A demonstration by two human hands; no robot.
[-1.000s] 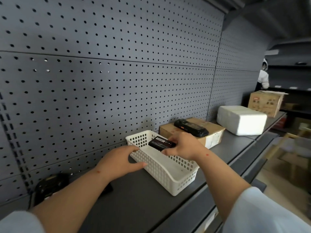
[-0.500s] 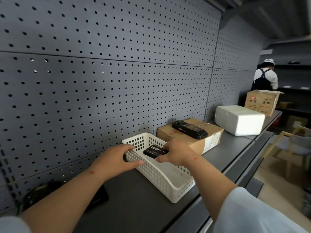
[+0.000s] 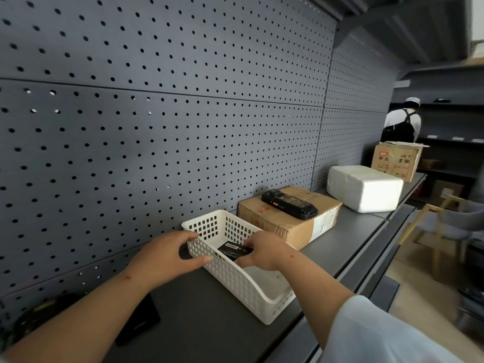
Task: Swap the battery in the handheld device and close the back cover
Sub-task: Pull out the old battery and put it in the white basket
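A white perforated basket (image 3: 235,281) stands on the dark grey shelf (image 3: 348,239). My right hand (image 3: 264,252) is inside the basket, shut on a black battery (image 3: 233,250) with a label, low near the basket floor. My left hand (image 3: 167,255) grips the basket's near left rim. The black handheld device (image 3: 289,203) lies on top of a cardboard box (image 3: 293,218) behind the basket. A flat black piece (image 3: 138,318) lies on the shelf under my left forearm, partly hidden.
A grey pegboard wall (image 3: 157,127) backs the shelf. A white foam box (image 3: 365,187) and another cardboard box (image 3: 395,161) stand farther right. A person in an apron (image 3: 402,121) stands at the far end. A chair (image 3: 445,221) is in the aisle on the right.
My right hand has lowered the battery from above the basket rim down into the basket. My left hand has stayed on the rim. The person at the far end has come into view.
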